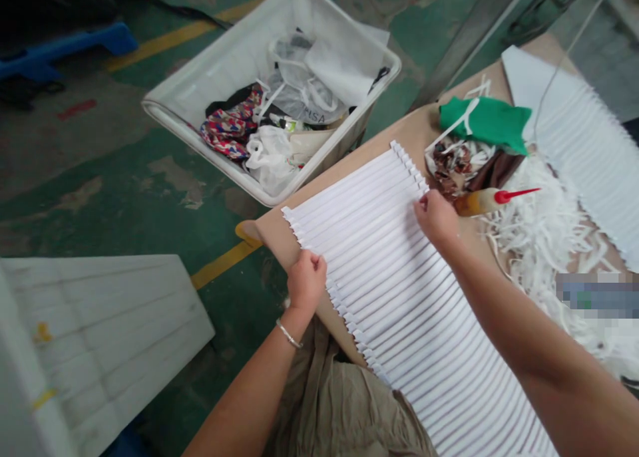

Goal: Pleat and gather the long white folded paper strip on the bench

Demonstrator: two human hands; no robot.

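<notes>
A long row of overlapping white strips point(379, 244) with notched ends lies on the brown table, running toward my lap. My left hand point(306, 281) is closed in a pinch at the strips' left ends, near the table's edge. At their right ends my right hand point(437, 219) is also closed, thumb against the fingers. Both hands appear to grip the ends of one strip; the fingers hide exactly where. Just beyond the right hand lies a glue bottle point(476, 202) with a red nozzle, on its side and partly covered by that hand.
Behind the bottle lie a green cloth point(486, 123) and brown crumpled scraps point(449, 167). White thin offcuts point(539, 237) are heaped at right, beside another row of white strips point(574, 131). A white bin point(174, 101) with bags stands past the table; a white panel point(110, 337) is at left.
</notes>
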